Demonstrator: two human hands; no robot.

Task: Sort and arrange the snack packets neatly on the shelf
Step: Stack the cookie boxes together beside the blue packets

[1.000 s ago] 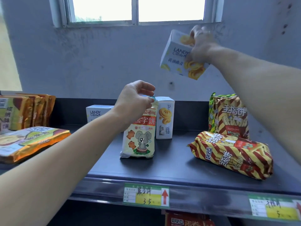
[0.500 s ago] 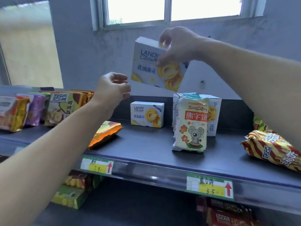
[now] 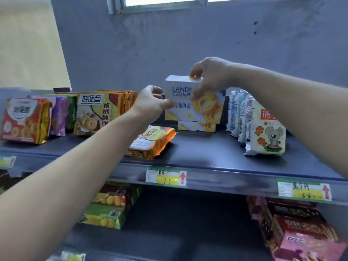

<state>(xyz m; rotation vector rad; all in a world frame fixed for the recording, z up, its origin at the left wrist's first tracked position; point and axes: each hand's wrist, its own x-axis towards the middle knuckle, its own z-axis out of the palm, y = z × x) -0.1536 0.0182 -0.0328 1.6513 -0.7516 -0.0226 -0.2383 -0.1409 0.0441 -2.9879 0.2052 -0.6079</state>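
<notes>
White cardboard up front: the cookie box [image 3: 195, 110], printed "LANDY Castle" with yellow ring biscuits, stands upright at the back middle of the upper shelf [image 3: 207, 153]. It is directly over a second box [image 3: 196, 127] of the same print, and whether it is touching that box or just above it is hard to tell. The right hand [image 3: 211, 80] comes in from above and grips it, fingers curled over the top edge, thumb down on the front face. The left hand [image 3: 150, 105] is on it too, thumb across the lower left of the front, fingers curled at the left side, pinching that edge.

Outward now. Just left and forward, an orange-and-yellow packet [image 3: 152, 142] lies flat near the shelf's front lip. Behind it a row of walnut-cookie packets [image 3: 92, 113] stands upright, then a purple packet [image 3: 60, 115], then a red packet [image 3: 24, 123] at the far left. On the right, mouse-print packets [image 3: 267, 132] stand on end, one behind another, near the boxes but apart.

The shelf board is dark and matte. Its front rail carries price tags [image 3: 165, 176] in green and yellow with red arrows. Below, the lower shelf [image 3: 169, 232] holds green-yellow packets [image 3: 107, 211] on the left and red and pink boxes [image 3: 301, 228] on the right. Behind it all is a scuffed grey-blue wall [image 3: 188, 44], with a window frame [image 3: 160, 5] at the top and a pale cream wall [image 3: 28, 44] off to the left.
</notes>
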